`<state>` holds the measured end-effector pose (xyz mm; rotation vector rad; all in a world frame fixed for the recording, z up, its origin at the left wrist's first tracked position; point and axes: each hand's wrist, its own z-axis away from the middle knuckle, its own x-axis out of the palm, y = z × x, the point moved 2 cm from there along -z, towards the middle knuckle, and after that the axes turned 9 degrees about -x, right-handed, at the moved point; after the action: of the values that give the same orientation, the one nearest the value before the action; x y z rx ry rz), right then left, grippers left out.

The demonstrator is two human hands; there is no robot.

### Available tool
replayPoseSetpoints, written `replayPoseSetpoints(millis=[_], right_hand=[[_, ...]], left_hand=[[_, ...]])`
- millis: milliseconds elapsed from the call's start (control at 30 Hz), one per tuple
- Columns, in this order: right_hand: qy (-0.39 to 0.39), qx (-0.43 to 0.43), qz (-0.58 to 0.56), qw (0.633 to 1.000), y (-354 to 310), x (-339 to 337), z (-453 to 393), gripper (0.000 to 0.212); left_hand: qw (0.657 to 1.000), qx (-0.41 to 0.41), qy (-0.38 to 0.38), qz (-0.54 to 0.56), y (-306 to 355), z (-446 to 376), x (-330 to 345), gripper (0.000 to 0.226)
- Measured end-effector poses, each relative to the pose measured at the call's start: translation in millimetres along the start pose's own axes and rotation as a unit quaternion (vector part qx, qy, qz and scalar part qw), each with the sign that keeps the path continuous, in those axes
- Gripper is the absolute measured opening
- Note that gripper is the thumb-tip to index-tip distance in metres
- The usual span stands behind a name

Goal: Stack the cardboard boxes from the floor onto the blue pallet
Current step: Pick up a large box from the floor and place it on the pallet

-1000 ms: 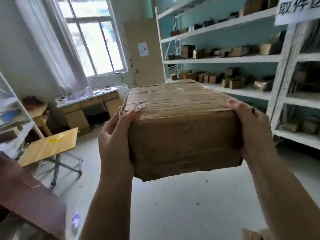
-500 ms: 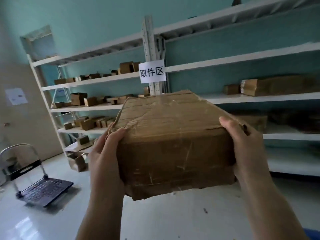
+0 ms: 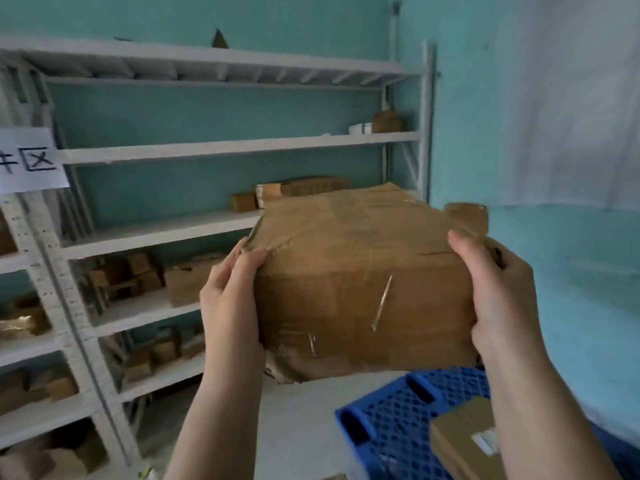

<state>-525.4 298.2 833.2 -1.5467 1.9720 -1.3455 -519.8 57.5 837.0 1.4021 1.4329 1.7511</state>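
Observation:
A worn brown cardboard box with scuffed tape hangs in the air in front of me. My left hand grips its left end and my right hand grips its right end. Below it, at the lower right, lies the blue pallet with a grid top. A smaller cardboard box rests on the pallet, partly hidden behind my right forearm.
White metal shelving with several small cardboard boxes fills the left and centre, against a teal wall. A paper sign hangs on the left upright. Pale floor lies between shelving and pallet.
The view has swung right, from the window and desk past the labelled shelves to the room's corner. The blue pallet has come into sight. Both hands keep the same hold on the box.

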Motion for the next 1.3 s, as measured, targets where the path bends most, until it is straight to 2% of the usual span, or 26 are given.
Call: replayPoseSetpoints(millis=[233,400,500,533,633,867,933,1033,1167,1233,1300], right_hand=[[0.106,-0.043,0.066,0.991,-9.1,-27.5,15.8,0.015],[0.162,-0.064,0.114,0.978,-9.8,-39.7,35.2,0.018],[0.181,-0.076,0.137,0.971,-1.9,-45.3,43.4,0.018],[0.187,-0.077,0.141,0.969,2.8,-46.7,45.4,0.019],[0.202,-0.070,0.145,0.966,21.8,-51.0,47.4,0.017],[0.224,-0.021,0.122,0.967,78.3,-74.2,17.7,0.021],[0.213,-0.004,0.123,0.969,94.2,-81.3,0.2,0.022],[0.186,0.016,0.122,0.975,115.9,-95.0,-33.3,0.021],[0.155,0.024,0.108,0.982,133.2,-115.3,-84.1,0.016],[0.147,0.019,0.093,0.985,139.9,-126.2,-106.4,0.017],[0.136,0.021,0.082,0.987,146.4,-136.4,-125.6,0.030]], left_hand=[[0.992,-0.034,-0.124,-0.015,-25.0,-20.9,31.0,0.064],[0.980,-0.077,-0.182,-0.012,-54.7,-30.2,41.0,0.029],[0.971,-0.098,-0.218,-0.018,-73.5,-35.3,42.9,0.038],[0.970,-0.101,-0.221,-0.018,-78.3,-36.3,43.2,0.034],[0.970,-0.109,-0.219,-0.019,-92.1,-40.0,44.9,0.014],[0.970,-0.097,-0.215,-0.058,-125.5,-54.4,72.2,0.052],[0.971,-0.097,-0.209,-0.066,-135.6,-59.8,85.3,0.055],[0.977,-0.103,-0.177,-0.063,-152.2,-68.1,110.6,0.046],[0.986,-0.093,-0.130,-0.041,-169.3,-74.5,154.0,0.011],[0.987,-0.088,-0.124,-0.043,-179.5,-77.3,173.8,0.010],[0.988,-0.092,-0.116,-0.044,-189.5,-79.5,186.8,0.015]])
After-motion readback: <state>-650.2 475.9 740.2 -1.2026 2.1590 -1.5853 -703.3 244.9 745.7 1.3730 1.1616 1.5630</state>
